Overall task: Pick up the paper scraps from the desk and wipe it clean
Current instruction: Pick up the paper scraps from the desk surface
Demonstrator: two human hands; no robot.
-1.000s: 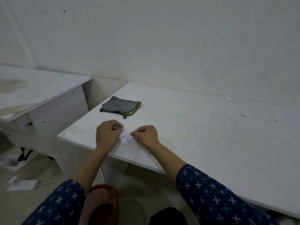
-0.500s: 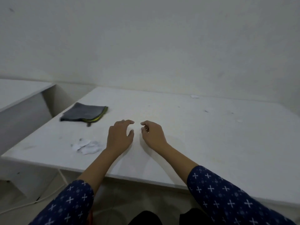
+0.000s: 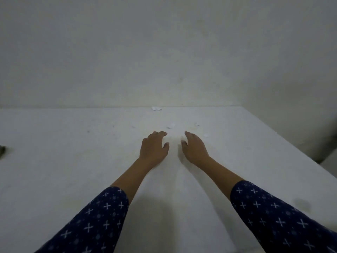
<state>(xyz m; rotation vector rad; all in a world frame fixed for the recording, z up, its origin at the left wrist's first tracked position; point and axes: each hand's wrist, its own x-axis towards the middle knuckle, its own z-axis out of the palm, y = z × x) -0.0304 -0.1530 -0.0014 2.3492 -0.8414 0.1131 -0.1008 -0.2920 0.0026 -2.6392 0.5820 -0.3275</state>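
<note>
While stretched forward, palm down, over the matte white desk (image 3: 54, 170), holding nothing in either hand: left hand (image 3: 154, 147) loosely spread, fingers gently curved, thumb angled out toward the right; right hand (image 3: 194, 148) likewise relaxed and open, fingers slightly bent, thumb turned in toward the left. Set side by side with a bare strip of desk between them; cannot tell whether the fingertips touch the surface or hang just above it. Just beyond the left fingertips, a small torn white paper scrap (image 3: 170, 126), flat and irregular in outline. Farther right, a second scrap (image 3: 197, 124), and close by the right hand's outer edge a tiny flake (image 3: 206, 135). At the far edge, against the wall (image 3: 164, 52), a larger ragged scrap (image 3: 156, 108), slightly curled. Left of these, faint specks and scuffs on an otherwise smooth, dull board. Behind, plain pale plaster, faintly mottled. Over both forearms, soft dark-blue sleeves (image 3: 94, 221) printed with small white crosses. Cut off at the left frame edge, a dark blurred shape (image 3: 2, 150) on the desk, too little in view to identify.
</note>
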